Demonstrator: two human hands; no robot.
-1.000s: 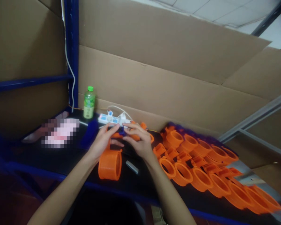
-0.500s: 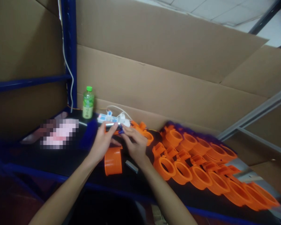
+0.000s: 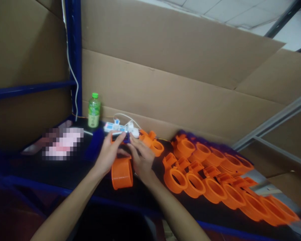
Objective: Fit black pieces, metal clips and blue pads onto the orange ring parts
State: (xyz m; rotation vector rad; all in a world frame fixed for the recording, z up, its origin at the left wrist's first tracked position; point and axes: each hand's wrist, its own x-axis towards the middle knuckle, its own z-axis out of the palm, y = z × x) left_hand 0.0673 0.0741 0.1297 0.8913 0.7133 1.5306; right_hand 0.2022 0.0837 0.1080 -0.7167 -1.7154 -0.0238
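Observation:
An orange plastic ring part (image 3: 121, 173) stands on edge on the black shelf (image 3: 65, 170) between my two hands. My left hand (image 3: 109, 152) grips the top of it, fingers curled over its tab. My right hand (image 3: 140, 156) presses against its right side, fingertips pinched on a small dark blue piece (image 3: 126, 138) at the tab. What lies under my right palm is hidden.
Rows of several orange rings (image 3: 215, 187) fill the shelf to the right. Two loose orange pieces (image 3: 152, 142) lie behind my right hand. A green bottle (image 3: 94, 110), a white power strip (image 3: 117, 128), a blurred pink item (image 3: 62, 144), cardboard walls (image 3: 178, 83) and a blue post (image 3: 74, 57) stand behind.
The orange ring has turned more edge-on and shifted slightly right. My right hand has moved down and left against it, covering the small grey strip that lay on the shelf.

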